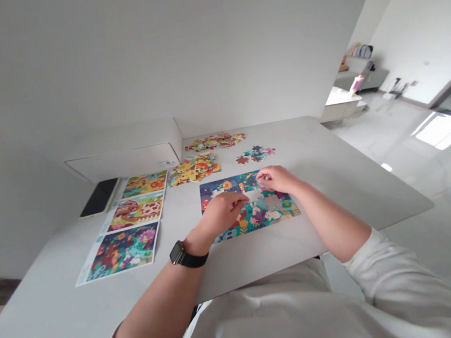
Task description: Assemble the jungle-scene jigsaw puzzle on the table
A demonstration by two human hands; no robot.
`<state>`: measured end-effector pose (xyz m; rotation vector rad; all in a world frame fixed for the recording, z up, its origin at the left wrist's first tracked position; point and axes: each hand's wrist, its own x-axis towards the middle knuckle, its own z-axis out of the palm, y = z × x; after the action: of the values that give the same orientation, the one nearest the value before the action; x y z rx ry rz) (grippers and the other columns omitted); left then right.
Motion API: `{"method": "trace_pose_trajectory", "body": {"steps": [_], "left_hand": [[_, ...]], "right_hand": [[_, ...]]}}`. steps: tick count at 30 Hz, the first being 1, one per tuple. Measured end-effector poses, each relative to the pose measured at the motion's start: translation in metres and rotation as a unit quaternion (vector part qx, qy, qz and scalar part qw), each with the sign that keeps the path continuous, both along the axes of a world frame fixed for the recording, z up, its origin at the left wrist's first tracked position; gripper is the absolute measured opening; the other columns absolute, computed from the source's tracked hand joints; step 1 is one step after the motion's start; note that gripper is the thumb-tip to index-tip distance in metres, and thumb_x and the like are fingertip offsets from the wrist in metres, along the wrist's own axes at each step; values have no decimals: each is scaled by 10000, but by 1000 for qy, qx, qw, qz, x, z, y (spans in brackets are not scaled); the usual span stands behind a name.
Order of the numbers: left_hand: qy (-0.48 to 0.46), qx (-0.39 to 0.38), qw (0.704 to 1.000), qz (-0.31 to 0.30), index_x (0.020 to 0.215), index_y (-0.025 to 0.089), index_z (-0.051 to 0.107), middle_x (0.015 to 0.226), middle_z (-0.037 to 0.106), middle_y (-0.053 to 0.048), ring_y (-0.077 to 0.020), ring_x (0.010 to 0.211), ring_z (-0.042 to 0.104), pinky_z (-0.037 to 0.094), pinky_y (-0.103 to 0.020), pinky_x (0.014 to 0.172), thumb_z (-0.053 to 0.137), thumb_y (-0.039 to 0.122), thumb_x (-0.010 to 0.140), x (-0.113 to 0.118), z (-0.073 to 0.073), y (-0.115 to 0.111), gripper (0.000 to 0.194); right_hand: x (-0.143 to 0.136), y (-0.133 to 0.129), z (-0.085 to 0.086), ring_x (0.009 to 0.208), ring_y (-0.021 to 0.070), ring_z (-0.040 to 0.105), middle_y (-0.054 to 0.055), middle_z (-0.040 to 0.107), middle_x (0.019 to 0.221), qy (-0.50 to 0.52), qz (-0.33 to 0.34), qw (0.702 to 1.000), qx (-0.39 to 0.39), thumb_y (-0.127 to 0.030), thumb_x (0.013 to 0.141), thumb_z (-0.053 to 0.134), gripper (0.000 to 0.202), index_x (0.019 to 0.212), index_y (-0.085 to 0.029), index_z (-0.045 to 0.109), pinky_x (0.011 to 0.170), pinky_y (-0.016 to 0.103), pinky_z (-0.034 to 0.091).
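A partly assembled jigsaw puzzle (259, 222) lies on the table, showing white rabbits, plants and a dark blue top. Pale gaps show near its middle and right side. My left hand (224, 212), with a black watch on the wrist, hovers over or rests on the puzzle's left half. Its fingers are closed together, and anything between them is hidden. Over the upper right of the puzzle, my right hand (276, 179) pinches what looks like a small puzzle piece (261, 184), mostly covered by the fingers. Just beyond are loose blue and purple puzzle pieces (258, 154).
Yellow puzzle pieces (194, 168) and another mixed pile (216, 140) lie farther back. Three printed reference pictures (126, 230) lie on the left, beside a dark phone (100, 197). A white box (124, 153) stands against the wall. The table's (365, 187) right edge borders the floor.
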<state>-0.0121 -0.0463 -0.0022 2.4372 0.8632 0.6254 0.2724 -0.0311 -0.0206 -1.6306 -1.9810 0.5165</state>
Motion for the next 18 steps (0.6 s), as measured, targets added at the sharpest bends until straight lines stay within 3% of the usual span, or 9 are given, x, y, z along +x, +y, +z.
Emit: {"method": "trace_pose_trajectory", "body": {"steps": [4,8,14,18], "left_hand": [[-83,-43,990,105,1141,229,785,768,729,-16,-162,667,638,483,-254,642,530,402,1025,-4,8,0,330],[-161,-64,971,164,1165,216,751,645,562,28,-141,586,532,424,-241,574,529,447,1024,-6,6,1,350],[-189,-88,963,172,1139,209,714,649,507,42,-128,580,483,407,-233,564,535,447,1025,-8,5,1,319],[-177,-72,965,182,1113,205,711,645,501,43,-119,577,455,371,-233,567,543,410,1030,-10,7,0,279]], "right_hand": [[48,38,9,935,181,746,71,830,1064,26,-124,992,13,-249,950,690,182,1078,-199,809,869,280,538],[81,78,12,938,189,762,125,831,1135,-23,-233,972,-39,-240,951,670,265,1162,-151,802,844,268,542],[87,116,6,1160,256,755,164,788,1305,-130,-271,950,-81,-342,931,754,433,1325,-164,765,914,282,538],[88,129,0,1191,289,743,192,784,1298,-169,-252,947,-104,-367,917,782,414,1258,-133,803,905,285,532]]}}
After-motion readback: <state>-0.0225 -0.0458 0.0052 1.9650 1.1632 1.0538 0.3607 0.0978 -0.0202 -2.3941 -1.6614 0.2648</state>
